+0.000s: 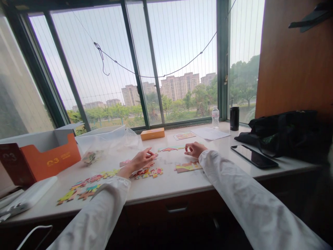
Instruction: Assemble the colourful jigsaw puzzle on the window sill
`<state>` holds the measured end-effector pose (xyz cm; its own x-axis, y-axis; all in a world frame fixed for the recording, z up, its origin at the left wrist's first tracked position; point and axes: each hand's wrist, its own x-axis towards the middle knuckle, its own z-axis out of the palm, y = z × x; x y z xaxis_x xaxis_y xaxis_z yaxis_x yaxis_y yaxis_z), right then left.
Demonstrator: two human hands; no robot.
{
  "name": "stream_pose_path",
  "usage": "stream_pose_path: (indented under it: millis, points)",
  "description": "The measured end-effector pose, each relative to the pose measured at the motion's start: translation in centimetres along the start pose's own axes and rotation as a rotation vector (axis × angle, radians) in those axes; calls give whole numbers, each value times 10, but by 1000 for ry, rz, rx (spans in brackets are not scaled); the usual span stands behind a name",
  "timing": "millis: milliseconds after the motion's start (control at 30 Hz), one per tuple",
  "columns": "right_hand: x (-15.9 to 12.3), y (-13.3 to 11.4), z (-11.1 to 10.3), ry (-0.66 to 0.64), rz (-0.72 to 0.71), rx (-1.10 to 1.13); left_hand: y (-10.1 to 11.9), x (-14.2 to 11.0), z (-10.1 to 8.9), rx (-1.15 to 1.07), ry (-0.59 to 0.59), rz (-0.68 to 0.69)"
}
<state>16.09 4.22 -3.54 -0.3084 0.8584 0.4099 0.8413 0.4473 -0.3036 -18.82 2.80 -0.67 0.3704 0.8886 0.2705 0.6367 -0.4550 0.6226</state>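
Puzzle pieces [148, 173] lie on the white table [156, 190] in several part-joined groups: a red/pink/yellow cluster mid-table nr the L hand, a flat strip [170, 149] beyond it btwn the hands, a yellow-green section [188, 167] by the R forearm, & a bigger multicolored section [87, 181] off to the L, partly behind the L sleeve

L hand [142, 161] is over/beside the mid cluster, palm down, fingers part-extended & slightly apart, tips by a small pinkish bit; can't tell if they grip it. R hand [195, 150] is at the R end of the strip, fingers curled twd thumb; can't tell if anything's pinched. Both arms in white sleeves

Farther L: clear plastic bag [93, 157] w/ loose pcs inside, white tray [104, 134] behind it, orange box [56, 152] w/ open top, & white device [31, 195] nr the table's L edge, white cable [36, 228] below

Back of table, L to R: small yellow-orange box [152, 134], picture card [184, 135], white paper [211, 133], clear bottle [215, 117], black tumbler [234, 118]. R side: dark tablet or phone [254, 157] lying flat, black bag [282, 133] just beyond. Window [182, 45] behind, w/ trees & bldgs outside, cord [122, 66] hanging across
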Motion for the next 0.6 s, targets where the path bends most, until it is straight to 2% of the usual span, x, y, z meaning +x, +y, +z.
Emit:
stream_pose_path:
  millis: [200, 333, 400, 533, 600]
  points:
    - [1, 2, 2, -13, 16, -10, -3, -4, -11, 35, 64, -86]
    - [0, 1, 0, -16, 9, 7, 7, -10, -17, -23, 100, -83]
    - [0, 0, -1, -13, 7, 10, 17, -14, -17, -131, 26, -24]
    - [-1, -2, -3, -19, 14, 5, 38, -24, -12, -358, -333, 19]
    - [-1, -2, -3, -22, 21, 3, 43, -26, -9, -400, -458, -1]
